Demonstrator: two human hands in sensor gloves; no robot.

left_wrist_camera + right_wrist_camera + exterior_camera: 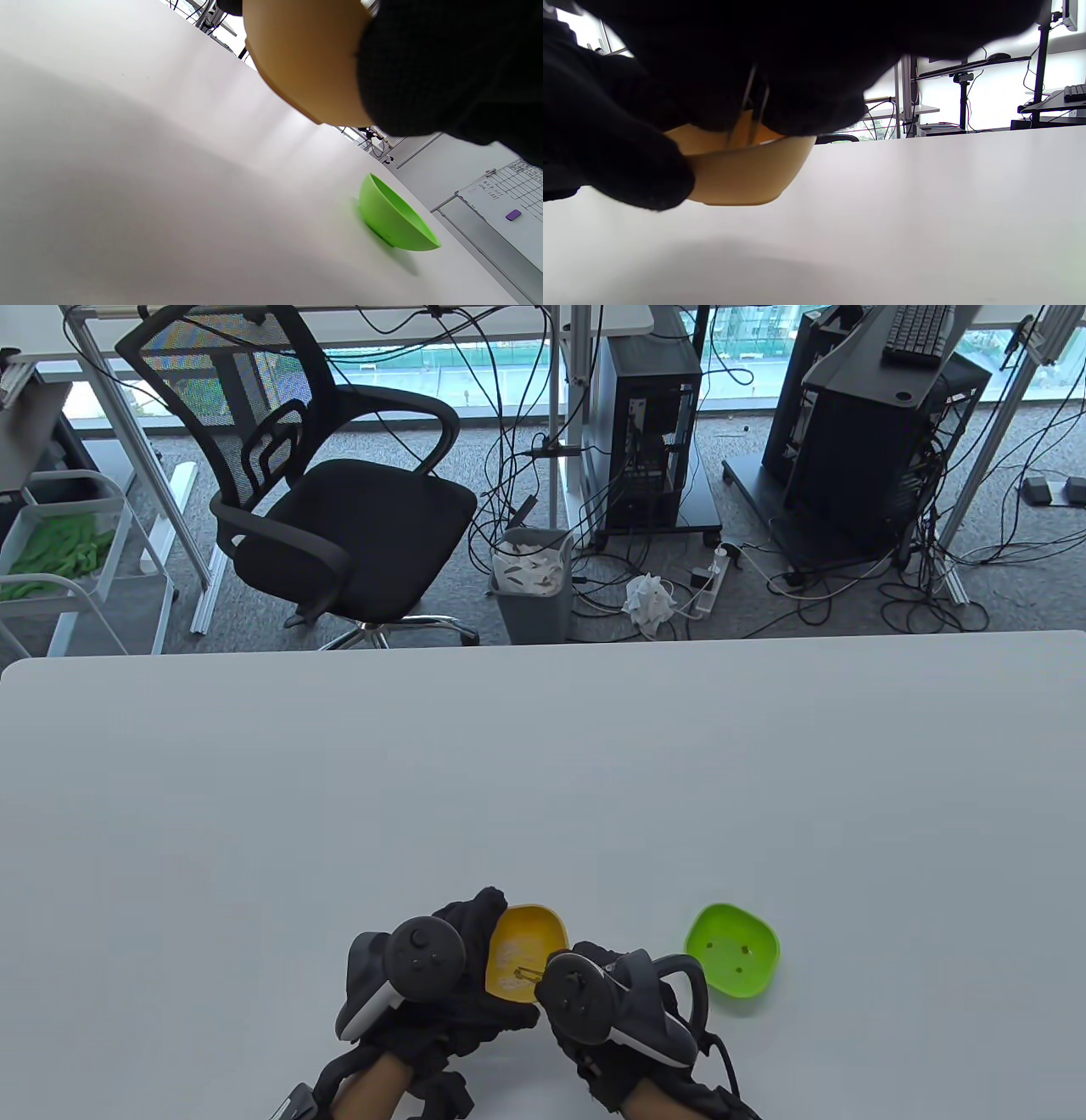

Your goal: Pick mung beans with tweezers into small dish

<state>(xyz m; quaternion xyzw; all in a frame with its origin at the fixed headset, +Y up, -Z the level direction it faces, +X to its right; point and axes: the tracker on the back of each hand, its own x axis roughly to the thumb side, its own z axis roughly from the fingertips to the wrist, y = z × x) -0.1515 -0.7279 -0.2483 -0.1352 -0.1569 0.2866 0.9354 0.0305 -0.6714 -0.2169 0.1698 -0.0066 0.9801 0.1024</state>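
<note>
My left hand [450, 959] grips a yellow dish [528, 948] and holds it tilted just above the table; its underside fills the top of the left wrist view [305, 59]. My right hand [611, 993] holds metal tweezers [528, 973] whose tips reach into the yellow dish. In the right wrist view the tweezers [755, 110] hang from my fingers into the dish [746, 178]. A green dish [731, 950] stands on the table to the right with a few dark beans in it; it also shows in the left wrist view [392, 218]. Beans in the yellow dish are hard to make out.
The white table [543, 780] stretches far ahead of the hands. Beyond its far edge stand an office chair [314, 475], a bin [533, 581] and computer towers with cables.
</note>
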